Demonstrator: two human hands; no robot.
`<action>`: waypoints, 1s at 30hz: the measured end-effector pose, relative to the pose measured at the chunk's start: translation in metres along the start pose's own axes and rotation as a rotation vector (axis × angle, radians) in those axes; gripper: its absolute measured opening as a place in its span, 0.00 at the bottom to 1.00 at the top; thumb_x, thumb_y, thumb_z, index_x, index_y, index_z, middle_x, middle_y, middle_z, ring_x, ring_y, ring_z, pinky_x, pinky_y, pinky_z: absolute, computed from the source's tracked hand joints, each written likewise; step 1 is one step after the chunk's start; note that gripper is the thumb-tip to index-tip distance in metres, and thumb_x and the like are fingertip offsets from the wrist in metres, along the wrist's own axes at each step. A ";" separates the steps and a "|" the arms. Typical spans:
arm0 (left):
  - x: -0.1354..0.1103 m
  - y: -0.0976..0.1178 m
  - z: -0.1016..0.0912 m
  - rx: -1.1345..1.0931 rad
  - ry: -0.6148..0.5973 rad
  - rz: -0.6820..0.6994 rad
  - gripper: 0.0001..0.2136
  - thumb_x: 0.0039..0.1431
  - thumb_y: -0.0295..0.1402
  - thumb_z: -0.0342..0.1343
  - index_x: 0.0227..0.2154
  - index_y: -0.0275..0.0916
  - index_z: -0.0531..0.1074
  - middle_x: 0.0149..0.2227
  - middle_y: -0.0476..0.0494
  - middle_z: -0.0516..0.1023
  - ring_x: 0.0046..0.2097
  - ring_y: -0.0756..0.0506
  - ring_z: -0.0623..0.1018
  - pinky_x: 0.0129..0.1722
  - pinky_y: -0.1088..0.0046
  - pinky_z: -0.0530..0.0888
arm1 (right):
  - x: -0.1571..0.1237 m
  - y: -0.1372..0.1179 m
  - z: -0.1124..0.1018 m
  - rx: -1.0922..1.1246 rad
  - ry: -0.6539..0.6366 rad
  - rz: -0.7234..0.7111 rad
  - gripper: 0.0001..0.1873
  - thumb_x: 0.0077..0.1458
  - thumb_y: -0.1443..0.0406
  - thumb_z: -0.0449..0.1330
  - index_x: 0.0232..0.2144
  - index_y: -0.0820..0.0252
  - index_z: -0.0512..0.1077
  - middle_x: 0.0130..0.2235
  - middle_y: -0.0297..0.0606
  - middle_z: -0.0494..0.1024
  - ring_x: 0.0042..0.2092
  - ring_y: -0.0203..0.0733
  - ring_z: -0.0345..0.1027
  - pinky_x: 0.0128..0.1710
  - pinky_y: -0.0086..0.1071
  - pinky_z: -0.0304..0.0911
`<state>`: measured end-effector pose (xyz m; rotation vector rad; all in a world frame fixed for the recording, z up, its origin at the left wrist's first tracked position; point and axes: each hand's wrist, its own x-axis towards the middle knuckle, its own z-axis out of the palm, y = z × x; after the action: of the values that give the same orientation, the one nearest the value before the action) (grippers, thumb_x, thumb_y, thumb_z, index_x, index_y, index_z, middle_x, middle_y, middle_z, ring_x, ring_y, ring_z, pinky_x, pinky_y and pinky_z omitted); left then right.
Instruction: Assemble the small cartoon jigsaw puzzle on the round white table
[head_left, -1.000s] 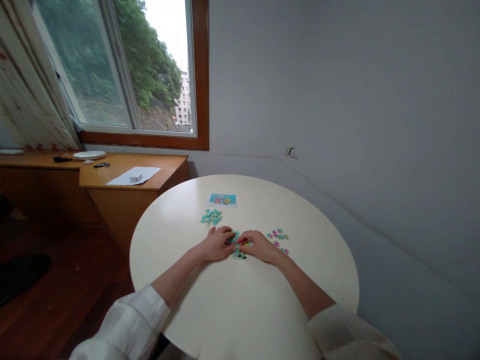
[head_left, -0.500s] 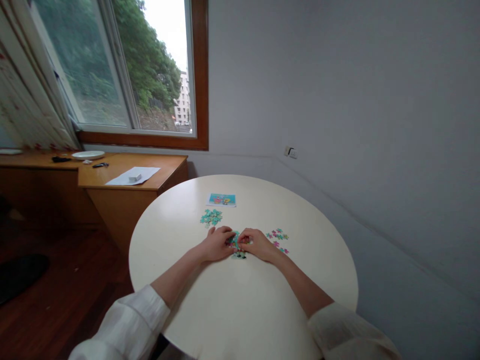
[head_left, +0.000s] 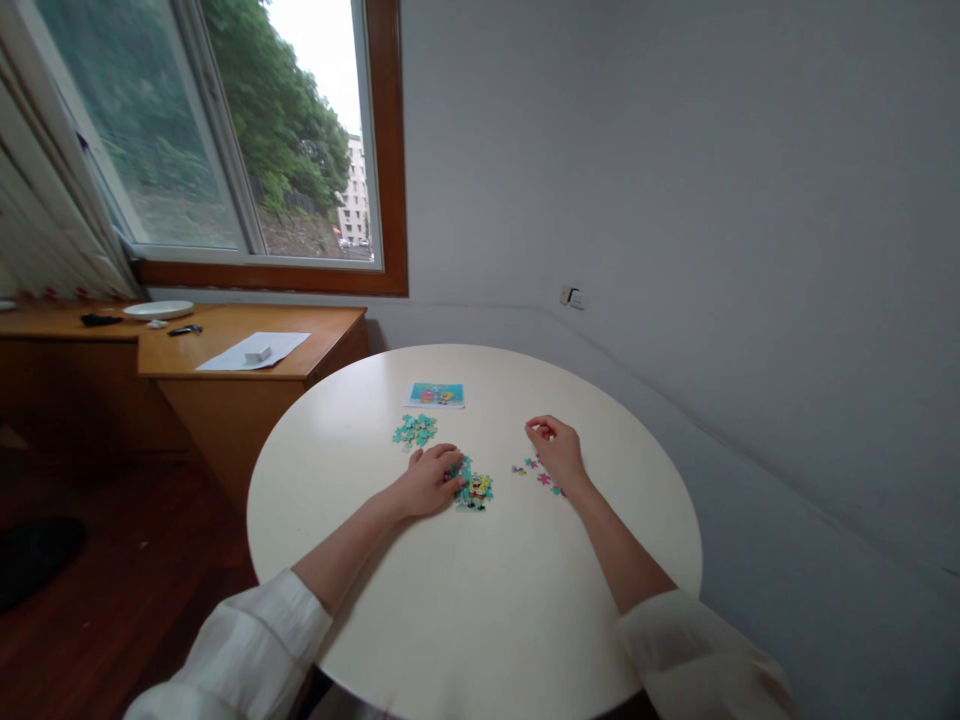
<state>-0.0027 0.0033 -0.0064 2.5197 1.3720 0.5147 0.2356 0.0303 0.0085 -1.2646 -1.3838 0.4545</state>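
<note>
A partly joined jigsaw cluster, teal with a yellow figure, lies on the round cream table. My left hand rests flat at the cluster's left edge, fingertips touching it. My right hand hovers over a scatter of pink loose pieces, its fingers curled in a pinch round a small pale piece. A pile of teal pieces lies further back, and a small reference picture card lies beyond it.
A wooden desk stands left of the table under the window, bearing a sheet of paper, a white plate and small dark items. A grey wall with a socket runs close behind and to the right.
My right hand left the joined cluster and moved right and back to the pink pieces, closing on one. The yellow figure on the cluster is uncovered. The camera shifted slightly.
</note>
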 end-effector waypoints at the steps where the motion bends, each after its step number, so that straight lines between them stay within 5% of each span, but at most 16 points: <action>1: 0.000 0.001 0.000 0.007 0.022 0.000 0.18 0.58 0.39 0.45 0.51 0.43 0.62 0.56 0.40 0.62 0.57 0.42 0.62 0.57 0.55 0.56 | 0.001 0.001 -0.002 0.006 0.019 0.003 0.11 0.40 0.59 0.56 0.23 0.62 0.70 0.17 0.27 0.60 0.21 0.32 0.52 0.21 0.27 0.50; 6: -0.005 0.016 0.001 0.091 0.140 0.068 0.21 0.61 0.37 0.39 0.56 0.38 0.56 0.61 0.37 0.54 0.62 0.41 0.53 0.60 0.52 0.47 | 0.005 0.005 -0.007 0.004 0.086 0.015 0.11 0.40 0.59 0.57 0.24 0.62 0.70 0.17 0.28 0.60 0.22 0.32 0.52 0.22 0.27 0.50; 10: -0.010 0.032 0.009 0.140 0.048 0.174 0.25 0.62 0.43 0.34 0.60 0.38 0.48 0.63 0.37 0.48 0.63 0.42 0.48 0.60 0.52 0.42 | 0.007 0.008 -0.008 -0.014 0.102 0.009 0.10 0.41 0.60 0.56 0.23 0.61 0.70 0.17 0.29 0.61 0.22 0.33 0.53 0.23 0.28 0.51; 15: -0.011 0.036 0.016 0.166 -0.110 0.154 0.27 0.61 0.47 0.33 0.59 0.38 0.51 0.62 0.37 0.52 0.63 0.41 0.52 0.60 0.53 0.45 | 0.010 0.016 -0.009 -0.015 0.097 0.030 0.09 0.40 0.61 0.56 0.23 0.61 0.70 0.18 0.29 0.62 0.22 0.33 0.54 0.22 0.27 0.51; 30: -0.011 0.039 0.009 0.125 -0.138 0.130 0.26 0.61 0.46 0.35 0.59 0.38 0.52 0.62 0.38 0.52 0.63 0.42 0.51 0.60 0.53 0.46 | 0.014 0.024 -0.006 0.074 0.095 0.123 0.11 0.37 0.60 0.58 0.22 0.62 0.71 0.20 0.30 0.65 0.22 0.33 0.57 0.21 0.27 0.53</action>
<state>0.0249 -0.0273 -0.0033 2.7011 1.2322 0.2790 0.2536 0.0482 -0.0033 -1.2984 -1.2040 0.5188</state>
